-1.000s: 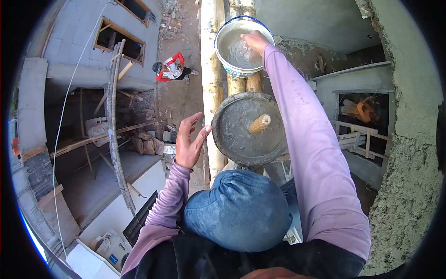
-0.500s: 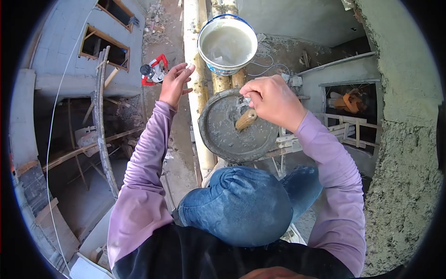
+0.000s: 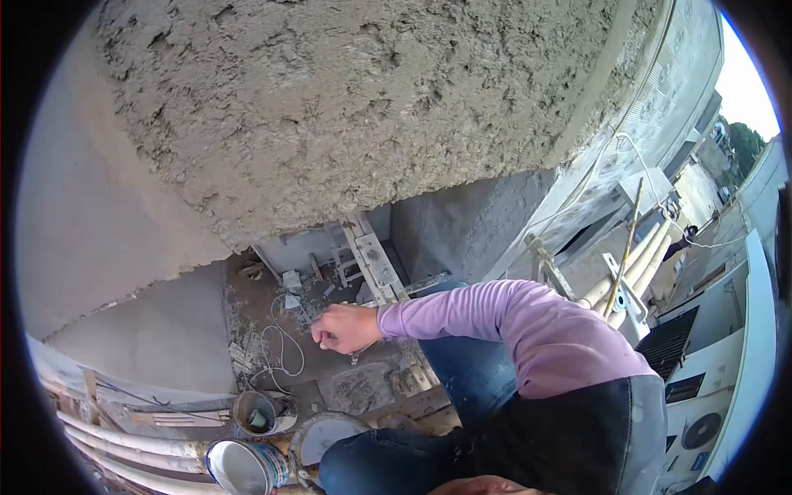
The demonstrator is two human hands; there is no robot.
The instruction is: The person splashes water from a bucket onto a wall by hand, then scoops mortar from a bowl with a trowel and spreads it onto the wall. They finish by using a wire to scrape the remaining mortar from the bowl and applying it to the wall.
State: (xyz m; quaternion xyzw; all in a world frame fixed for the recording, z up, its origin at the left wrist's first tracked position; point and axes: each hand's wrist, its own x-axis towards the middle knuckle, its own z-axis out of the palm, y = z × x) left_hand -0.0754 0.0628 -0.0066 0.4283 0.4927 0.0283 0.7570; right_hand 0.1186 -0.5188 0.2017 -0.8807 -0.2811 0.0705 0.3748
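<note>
The right hand [image 3: 343,328] is curled loosely closed, the left hand out of view, and a careless knee [image 3: 355,464] could tip the round tub [image 3: 299,437] beside the bucket [image 3: 275,464].

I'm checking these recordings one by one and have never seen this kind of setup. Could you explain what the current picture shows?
There is no machine here: a person works with bare hands, and a camera worn on the head looks forward and down. Only the right hand shows, at the end of a purple sleeve. Its fingers are curled; I cannot tell whether it holds anything. The left hand is out of view. Rough wall fills the top. At the lower left are pale poles, a bucket and a round basin, partly hidden by a leg.
</note>
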